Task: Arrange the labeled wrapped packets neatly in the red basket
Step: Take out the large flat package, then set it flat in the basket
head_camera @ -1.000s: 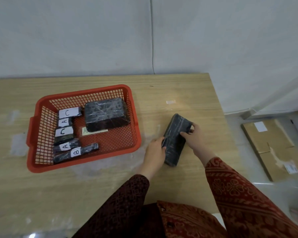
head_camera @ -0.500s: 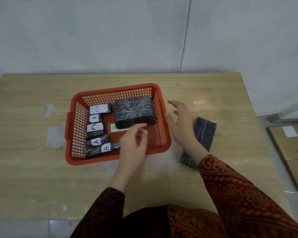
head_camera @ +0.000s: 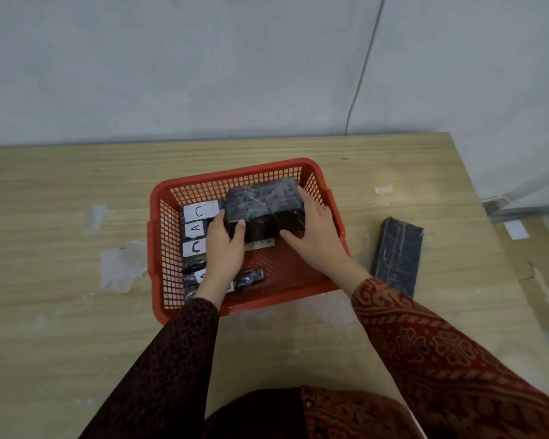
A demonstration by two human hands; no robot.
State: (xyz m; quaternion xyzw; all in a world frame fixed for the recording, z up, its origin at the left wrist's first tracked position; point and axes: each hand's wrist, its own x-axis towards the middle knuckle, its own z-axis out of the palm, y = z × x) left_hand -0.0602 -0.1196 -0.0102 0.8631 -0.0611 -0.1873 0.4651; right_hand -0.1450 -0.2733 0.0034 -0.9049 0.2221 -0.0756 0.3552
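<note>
The red basket point(head_camera: 313, 172) stands mid-table. Inside, a large black wrapped packet point(head_camera: 262, 202) is tilted up off the floor, gripped on its left end by my left hand point(head_camera: 222, 245) and on its right end by my right hand point(head_camera: 317, 236). Beneath it lies a pale label strip point(head_camera: 260, 245). Along the basket's left side sit several small dark packets with white labels: C point(head_camera: 200, 211), A point(head_camera: 197, 228), C point(head_camera: 195, 247), and more partly hidden under my left wrist. A flat dark wrapped packet point(head_camera: 396, 255) lies on the table to the right of the basket.
The wooden table point(head_camera: 61, 191) has tape patches left of the basket. A wall with a cable runs behind. Cardboard boxes point(head_camera: 539, 248) lie on the floor past the table's right edge.
My hands let go of the flat packet, left it on the table, moved into the basket and took hold of the large packet, tipping it up. The view swung left.
</note>
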